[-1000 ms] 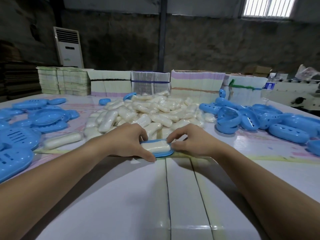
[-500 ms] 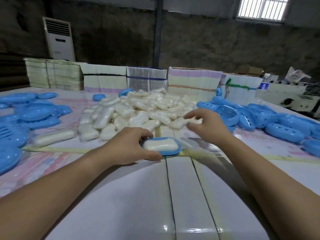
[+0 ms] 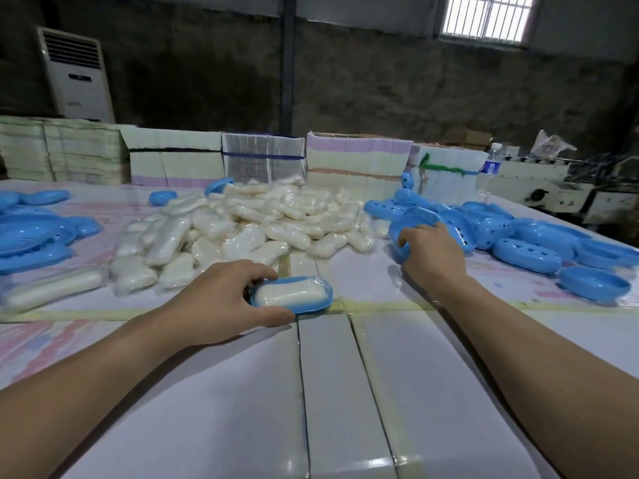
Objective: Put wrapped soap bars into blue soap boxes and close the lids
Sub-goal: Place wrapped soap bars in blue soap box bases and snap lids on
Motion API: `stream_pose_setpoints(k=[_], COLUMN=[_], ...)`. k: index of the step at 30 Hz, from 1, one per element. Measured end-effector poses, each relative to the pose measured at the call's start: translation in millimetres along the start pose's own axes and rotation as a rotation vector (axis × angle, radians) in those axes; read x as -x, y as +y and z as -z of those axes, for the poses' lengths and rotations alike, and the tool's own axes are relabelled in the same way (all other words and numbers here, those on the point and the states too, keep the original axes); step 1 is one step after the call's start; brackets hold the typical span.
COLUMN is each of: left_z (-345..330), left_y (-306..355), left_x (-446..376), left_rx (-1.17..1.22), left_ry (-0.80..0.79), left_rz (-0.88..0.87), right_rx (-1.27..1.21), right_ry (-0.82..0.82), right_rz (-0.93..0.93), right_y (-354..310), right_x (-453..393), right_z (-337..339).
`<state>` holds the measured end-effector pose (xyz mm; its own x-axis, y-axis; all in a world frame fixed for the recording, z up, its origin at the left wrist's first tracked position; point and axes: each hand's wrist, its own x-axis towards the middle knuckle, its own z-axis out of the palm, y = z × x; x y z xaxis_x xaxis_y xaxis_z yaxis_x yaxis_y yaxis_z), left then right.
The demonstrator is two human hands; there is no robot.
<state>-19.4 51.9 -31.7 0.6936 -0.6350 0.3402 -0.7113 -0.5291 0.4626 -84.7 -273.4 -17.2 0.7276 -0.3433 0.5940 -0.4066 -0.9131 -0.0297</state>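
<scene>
A blue soap box base point(image 3: 311, 305) lies on the table in front of me with a wrapped white soap bar point(image 3: 290, 294) in it and no lid on. My left hand point(image 3: 221, 302) grips the base's left end, thumb along its near rim. My right hand point(image 3: 432, 250) has its fingers curled round a blue lid point(image 3: 397, 236) at the near edge of the right-hand pile of blue lids point(image 3: 525, 250). A large heap of wrapped soap bars point(image 3: 262, 226) sits behind the box.
More blue box halves point(image 3: 31, 236) lie at the left, with a loose wrapped bar point(image 3: 52, 288) near them. Stacks of flat cartons point(image 3: 356, 160) line the table's far edge. A water bottle point(image 3: 487, 171) stands at the back right.
My right hand left the soap box, moved right across the table and took hold of a blue lid in the right pile. My left hand stayed on the filled base.
</scene>
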Motion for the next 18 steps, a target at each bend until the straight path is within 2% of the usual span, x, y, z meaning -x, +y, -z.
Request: stream_pose_setpoints(k=[2, 6, 8, 10, 12, 14, 16, 18], left_z=[0, -1, -2, -2, -2, -1, -1, -2], left_y=[1, 4, 5, 5, 5, 6, 7, 7], left_x=[1, 2, 3, 4, 5, 5, 4, 4], left_rx=[0.009, 0.004, 0.011, 0.04, 0.066, 0.094, 0.144, 0.186], left_ry=[0.013, 0.014, 0.007, -0.007, -0.031, -0.05, -0.044, -0.024], left_rz=[-0.002, -0.003, 0.007, 0.029, 0.048, 0.06, 0.066, 0.062], right_rx=[-0.054, -0.165, -0.385, -0.748, -1.222, -1.672, -1.931, -2.056], right_ry=[-0.012, 0.076, 0.078, 0.038, -0.136, -0.446, -0.713, -0.845], right_rz=[0.032, 0.062, 0.088, 0.067, 0.013, -0.056, -0.116, -0.136], right_y=[-6, -19, -28, -40, -49, -53, -58, -66], right_x=[1, 2, 4, 7, 12, 17, 22, 28], right_z=[0, 3, 8, 20, 38, 50, 54, 52])
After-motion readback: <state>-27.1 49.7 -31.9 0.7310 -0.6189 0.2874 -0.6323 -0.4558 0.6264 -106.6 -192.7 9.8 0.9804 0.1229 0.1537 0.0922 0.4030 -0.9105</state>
